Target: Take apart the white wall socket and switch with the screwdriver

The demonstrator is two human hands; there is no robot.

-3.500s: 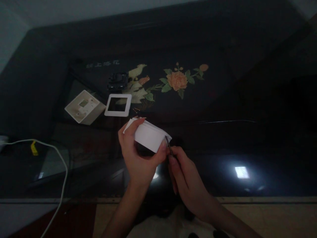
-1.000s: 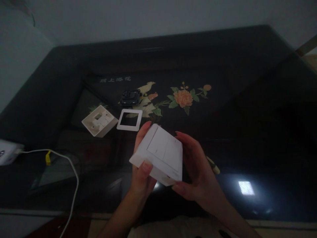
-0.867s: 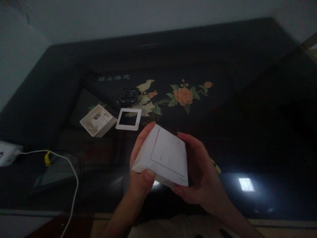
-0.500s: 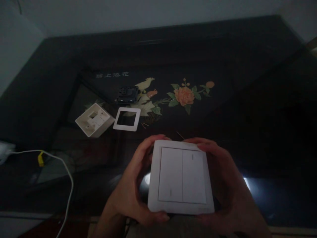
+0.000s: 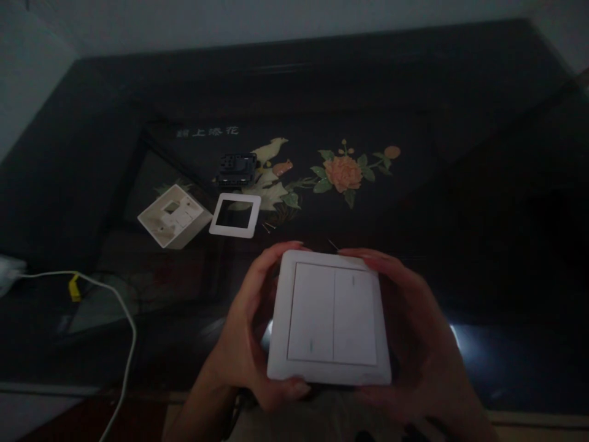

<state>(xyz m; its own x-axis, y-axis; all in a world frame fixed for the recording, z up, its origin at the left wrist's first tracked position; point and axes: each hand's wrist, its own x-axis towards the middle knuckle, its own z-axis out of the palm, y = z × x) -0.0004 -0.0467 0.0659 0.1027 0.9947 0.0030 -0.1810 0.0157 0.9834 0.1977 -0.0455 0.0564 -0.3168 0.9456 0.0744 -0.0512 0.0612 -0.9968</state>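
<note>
A white two-rocker wall switch faces up between my two hands, close to the near table edge. My left hand grips its left side, thumb at the near edge and fingers around the far corner. On the opposite side my right hand holds it the same way, its lower part dark in shadow. Beyond the hands lie a white square frame, a white mounting box with its open side up, and a black switch insert. Small screws rest right of the frame.
A glossy dark table with a flower and bird inlay spreads out ahead. From a white plug at the left, a white cable with a yellow tag curves down over the near edge.
The switch has shifted slightly left and upward in view, still held by both hands. The table scene has also slid up a little as the camera moved.
</note>
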